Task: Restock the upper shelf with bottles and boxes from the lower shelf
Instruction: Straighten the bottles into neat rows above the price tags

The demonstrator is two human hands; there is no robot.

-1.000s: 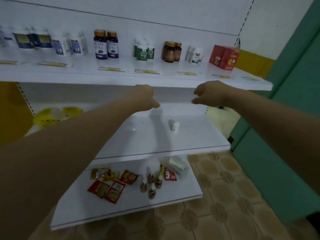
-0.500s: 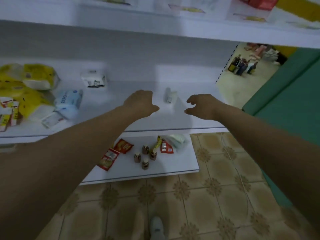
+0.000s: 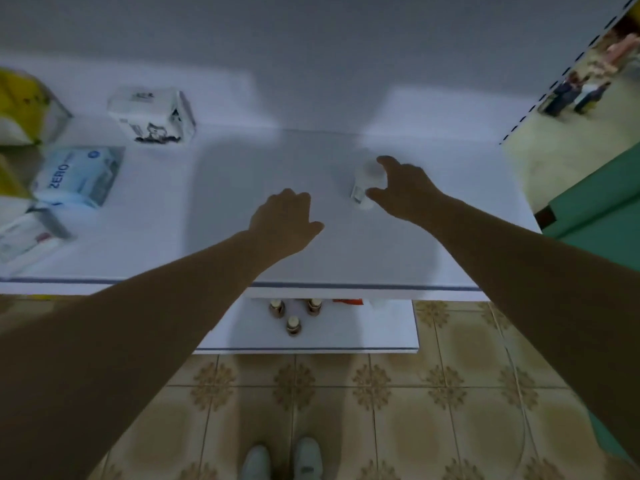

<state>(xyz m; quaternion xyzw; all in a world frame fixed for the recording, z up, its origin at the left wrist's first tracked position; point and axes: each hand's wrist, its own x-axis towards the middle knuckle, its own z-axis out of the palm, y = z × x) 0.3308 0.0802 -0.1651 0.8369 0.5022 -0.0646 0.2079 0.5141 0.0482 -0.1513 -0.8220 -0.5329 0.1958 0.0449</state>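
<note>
Head view: right hand (image 3: 405, 188) curls round white bottle (image 3: 367, 177) on shelf (image 3: 242, 174), likely to lift it. Left hand (image 3: 284, 220) loose, empty.

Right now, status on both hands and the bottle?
Left hand empty, over the white shelf. Right hand curled round small white plastic bottle, lying on shelf. Nothing blocking the lift.

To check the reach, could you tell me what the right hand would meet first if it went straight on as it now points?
Most likely the small white plastic bottle on the white shelf: the right hand straddles it with finger and thumb, though whether they touch it is unclear.
</note>
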